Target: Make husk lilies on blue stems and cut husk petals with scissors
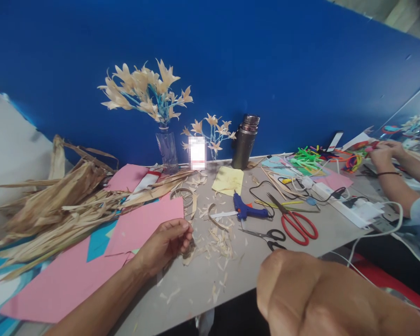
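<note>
My left hand (170,238) rests by the edge of a pink paper sheet (154,217), its fingers curled together. Whatever lies inside that grip, if anything, is hidden. My right hand (311,291) looms large and close to the camera at the lower right, closed in a fist; the inside of it cannot be seen. Pale husk scraps (220,240) lie scattered between the hands. Beyond the right hand are black-handled scissors (271,237), red-handled scissors (297,224) and a blue glue gun (247,207) with a white glue stick in it.
Dried corn husks (56,200) are piled at left. Husk flowers stand in a glass vase (166,147), near a dark flask (245,142). A yellow paper (228,181), pipe cleaners (308,158) and a power strip (346,205) with cables lie around. Another person's hands (385,154) work at far right.
</note>
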Demonstrator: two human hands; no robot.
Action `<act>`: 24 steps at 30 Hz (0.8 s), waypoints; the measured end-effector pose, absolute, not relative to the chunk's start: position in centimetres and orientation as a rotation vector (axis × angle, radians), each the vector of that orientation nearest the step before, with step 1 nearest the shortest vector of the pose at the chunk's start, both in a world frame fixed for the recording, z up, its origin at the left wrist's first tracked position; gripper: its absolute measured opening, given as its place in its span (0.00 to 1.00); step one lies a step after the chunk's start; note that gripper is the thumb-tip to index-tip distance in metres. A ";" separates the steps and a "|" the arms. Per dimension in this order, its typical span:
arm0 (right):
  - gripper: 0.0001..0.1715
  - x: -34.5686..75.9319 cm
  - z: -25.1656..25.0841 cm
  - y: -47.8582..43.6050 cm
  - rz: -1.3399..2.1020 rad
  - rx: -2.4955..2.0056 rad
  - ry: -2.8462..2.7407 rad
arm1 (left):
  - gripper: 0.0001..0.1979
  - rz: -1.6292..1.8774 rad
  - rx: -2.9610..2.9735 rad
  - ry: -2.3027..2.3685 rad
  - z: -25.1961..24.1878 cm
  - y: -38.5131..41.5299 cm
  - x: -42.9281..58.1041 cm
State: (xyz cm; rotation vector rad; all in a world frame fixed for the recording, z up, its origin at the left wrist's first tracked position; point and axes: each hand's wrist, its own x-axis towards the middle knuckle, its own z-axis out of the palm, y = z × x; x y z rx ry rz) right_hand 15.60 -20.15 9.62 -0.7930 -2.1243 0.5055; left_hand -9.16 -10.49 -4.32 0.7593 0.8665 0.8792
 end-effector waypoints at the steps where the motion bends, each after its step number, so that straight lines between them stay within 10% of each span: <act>1: 0.22 15.8 9.9 -20.2 0.522 -0.788 -2.130 | 0.10 0.877 0.761 0.868 -4.3 -10.5 -9.1; 24: 0.23 16.0 10.8 -20.5 0.660 -0.716 -2.136 | 0.10 0.877 0.769 0.856 -4.3 -10.6 -9.2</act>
